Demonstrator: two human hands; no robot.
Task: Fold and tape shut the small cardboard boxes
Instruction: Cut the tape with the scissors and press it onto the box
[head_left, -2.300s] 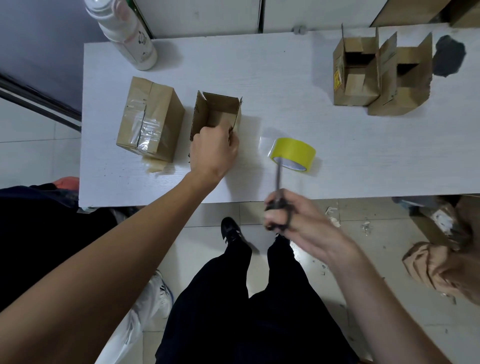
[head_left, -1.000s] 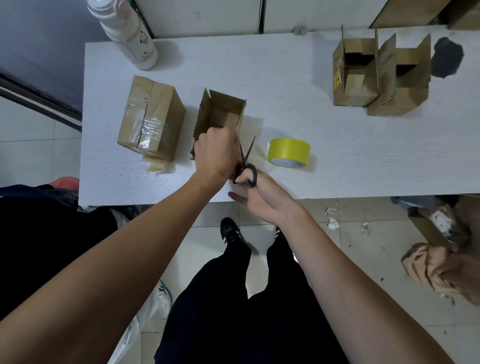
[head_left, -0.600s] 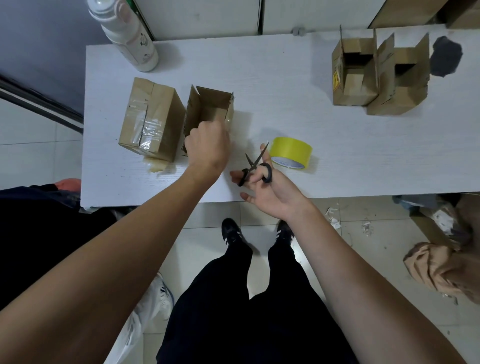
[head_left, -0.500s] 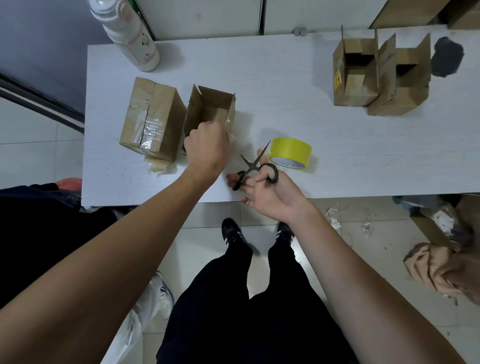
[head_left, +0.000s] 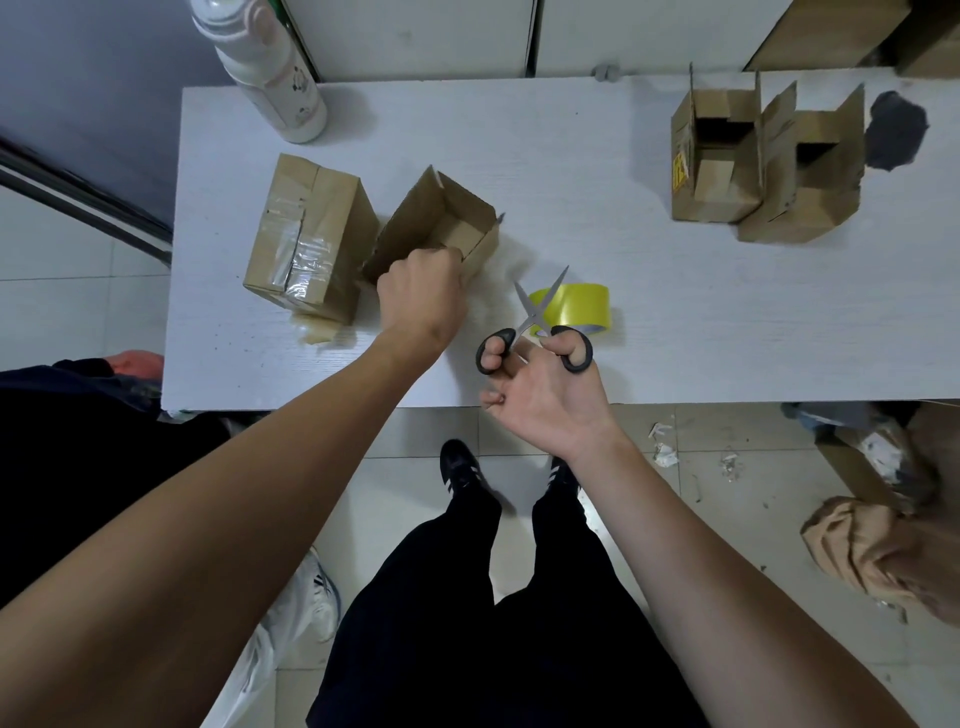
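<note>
An open small cardboard box lies on the white table, its opening facing up. My left hand grips its near edge with curled fingers. A taped-shut box sits just left of it. My right hand holds black-handled scissors, fingers through the loops and blades spread apart, pointing away from me. The yellow tape roll lies on its side right behind the scissors. Two unfolded boxes stand at the far right.
A white bottle stands at the table's far left corner. A dark patch marks the far right of the table. Scraps and crumpled brown paper lie on the floor at right. My legs and shoes are below the table's near edge.
My right hand drew the scissors away from the open box toward the tape roll and spread the blades. My left hand turned the box slightly while keeping hold of it.
</note>
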